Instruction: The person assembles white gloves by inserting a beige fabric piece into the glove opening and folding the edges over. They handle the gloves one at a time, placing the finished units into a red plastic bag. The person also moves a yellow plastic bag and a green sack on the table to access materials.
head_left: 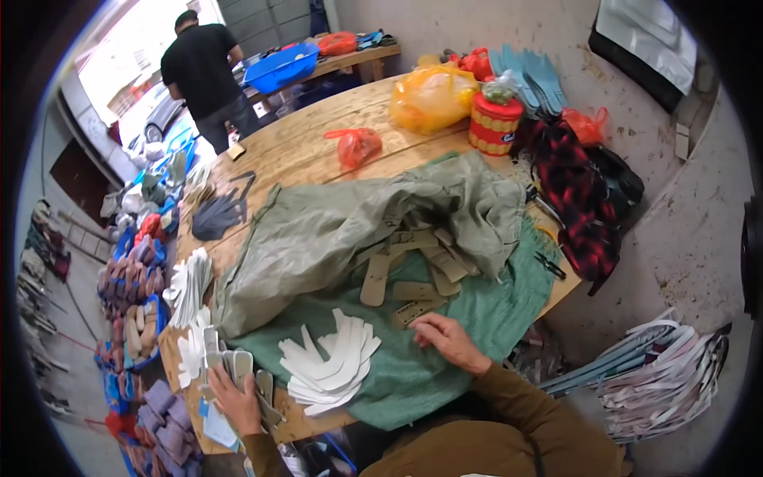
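Observation:
My left hand (pixel 234 397) lies with fingers stretched over several flat, round-ended pale grey pieces (pixel 240 364) at the table's near left edge. Loosely bent and a little apart, the fingers of my right hand (pixel 451 342) are at the lower edge of a tan flat piece with small holes (pixel 418 311); a firm grip does not show. More tan round-ended pieces (pixel 375 280) spill from the mouth of an olive-green sack (pixel 318 230). Between my hands, a fanned stack of white curved strips (pixel 330 366) rests on green woven cloth (pixel 429 381).
White strip bundles (pixel 189 286) and dark grey gloves (pixel 218 215) line the table's left side. Farther back are a red plastic bag (pixel 358 147), a yellow bag (pixel 433 97) and a red tub (pixel 494 123). Someone in black (pixel 203 71) stands beyond. Strips (pixel 660 381) hang at right.

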`<state>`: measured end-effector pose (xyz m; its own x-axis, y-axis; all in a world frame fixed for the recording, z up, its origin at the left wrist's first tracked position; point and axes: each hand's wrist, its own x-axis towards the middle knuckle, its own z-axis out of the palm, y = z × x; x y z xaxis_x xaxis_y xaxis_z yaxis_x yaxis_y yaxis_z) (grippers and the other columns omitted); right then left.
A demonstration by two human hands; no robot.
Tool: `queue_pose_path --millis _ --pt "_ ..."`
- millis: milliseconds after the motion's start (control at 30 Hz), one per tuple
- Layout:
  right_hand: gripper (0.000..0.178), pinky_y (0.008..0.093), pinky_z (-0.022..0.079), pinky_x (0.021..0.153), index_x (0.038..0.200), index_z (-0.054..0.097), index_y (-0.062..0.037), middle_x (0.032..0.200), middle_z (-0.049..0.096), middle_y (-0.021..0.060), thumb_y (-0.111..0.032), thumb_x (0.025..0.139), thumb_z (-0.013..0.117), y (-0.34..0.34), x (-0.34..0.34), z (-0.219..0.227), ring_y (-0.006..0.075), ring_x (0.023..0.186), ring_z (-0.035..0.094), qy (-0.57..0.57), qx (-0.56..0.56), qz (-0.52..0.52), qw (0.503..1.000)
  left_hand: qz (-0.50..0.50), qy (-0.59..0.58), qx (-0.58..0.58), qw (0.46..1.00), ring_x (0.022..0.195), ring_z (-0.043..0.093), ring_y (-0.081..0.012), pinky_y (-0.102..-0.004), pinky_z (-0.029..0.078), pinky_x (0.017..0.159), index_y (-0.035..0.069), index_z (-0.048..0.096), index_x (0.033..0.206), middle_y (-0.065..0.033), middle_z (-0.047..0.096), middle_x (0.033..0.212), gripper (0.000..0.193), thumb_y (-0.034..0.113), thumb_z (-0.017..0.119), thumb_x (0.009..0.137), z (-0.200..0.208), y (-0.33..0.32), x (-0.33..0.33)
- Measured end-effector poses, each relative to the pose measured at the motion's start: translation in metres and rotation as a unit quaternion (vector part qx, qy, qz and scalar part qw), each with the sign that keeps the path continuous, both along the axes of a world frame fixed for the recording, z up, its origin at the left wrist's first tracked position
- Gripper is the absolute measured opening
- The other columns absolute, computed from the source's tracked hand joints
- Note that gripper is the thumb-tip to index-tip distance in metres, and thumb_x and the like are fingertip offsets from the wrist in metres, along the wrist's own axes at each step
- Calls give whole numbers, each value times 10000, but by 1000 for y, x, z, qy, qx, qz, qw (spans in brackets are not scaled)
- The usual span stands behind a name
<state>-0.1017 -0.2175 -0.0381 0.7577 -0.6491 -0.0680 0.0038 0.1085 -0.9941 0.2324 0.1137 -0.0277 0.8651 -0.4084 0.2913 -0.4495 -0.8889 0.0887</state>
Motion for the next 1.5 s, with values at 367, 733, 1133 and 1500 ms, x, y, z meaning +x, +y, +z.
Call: queue_pose_path --millis 367,733,1133,1500 --pt "228 232 488 646 1062 640 -8 790 633 27 -189 1017 510 -44 -42 -21 81 704 589 -3 -52 -102 993 52 20 -48 997 1493 112 -377 -670 46 1128 192 206 1564 -97 171 1628 736 502 494 962 -26 -12 25" --pt "284 224 462 756 1173 598 -3 872 632 36 -214 985 565 -246 -7 120 93 806 584 -113 -202 -239 943 -318 47 -158 934 1334 340 -485 -664 273 1041 145 413 1454 -249 372 1475 805 616 602 829 -51 -67 -215" --pt "301 526 497 798 1066 604 -50 1067 654 235 -298 958 473 -511 178 97 419 951 637 225 -574 -203 760 -320 -25 -21 947 1450 284 -364 -660 214 1112 229 433 1464 -100 262 1603 548 418 419 950 -92 -126 -223" --pt "310 437 502 717 955 636 -11 848 668 193 -305 961 540 -337 152 121 376 793 647 57 -590 -72 802 -306 24 93 947 1449 291 -344 -653 218 1111 224 418 1480 -81 267 1604 580 451 423 946 -69 -124 -224"
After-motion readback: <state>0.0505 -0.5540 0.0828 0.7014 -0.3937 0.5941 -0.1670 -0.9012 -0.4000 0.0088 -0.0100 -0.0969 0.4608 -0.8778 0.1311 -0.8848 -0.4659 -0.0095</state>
